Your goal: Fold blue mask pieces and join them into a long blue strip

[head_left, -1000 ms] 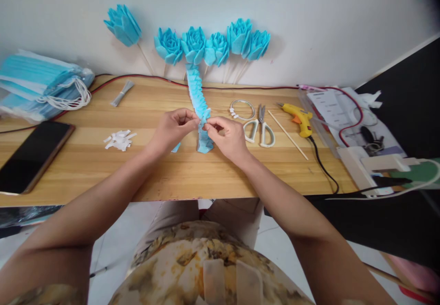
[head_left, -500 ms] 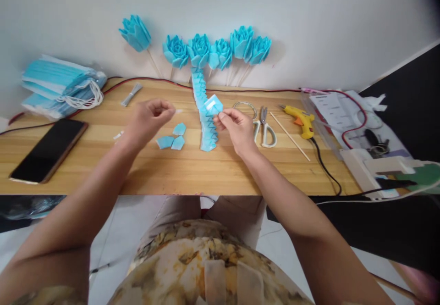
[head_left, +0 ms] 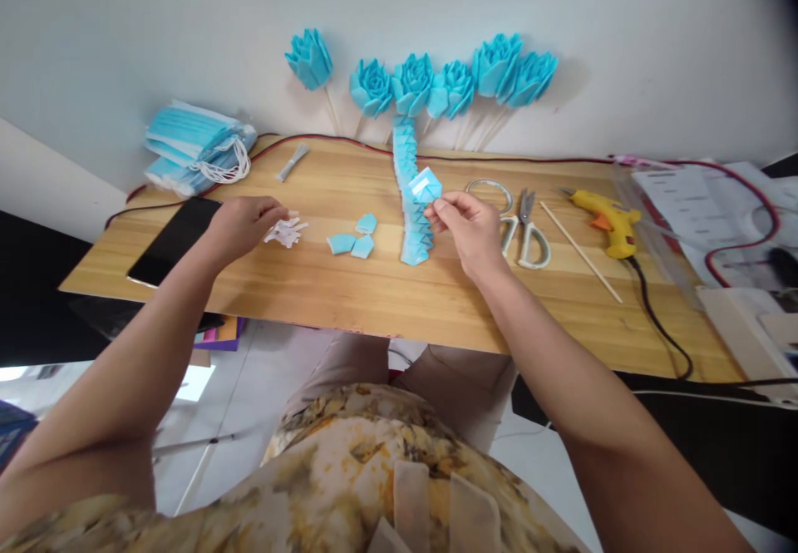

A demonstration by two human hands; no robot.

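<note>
My right hand (head_left: 467,227) pinches a light blue folded fabric petal (head_left: 430,190) by its lower right corner. A small white strip lies across that petal's face. Behind and below it runs a long overlapping row of blue folded petals (head_left: 412,245) on the table. My left hand (head_left: 242,227) is closed at the small heap of thin white strips (head_left: 287,232); its fingertips are partly hidden, so I cannot make out what they hold. Between the hands lie a few loose blue petals (head_left: 362,245).
Blue fabric flowers (head_left: 412,85) on sticks lean against the wall. A pack of face masks (head_left: 187,141), a phone (head_left: 168,241) and a thin tied bundle (head_left: 293,163) are at left. At right are a tape roll (head_left: 509,195), scissors (head_left: 533,245), a wooden stick (head_left: 583,254) and a yellow glue gun (head_left: 614,219).
My left hand has moved left and down from near the petals to the white strips, which now show. My right hand still holds the petal. The view has shifted left.
</note>
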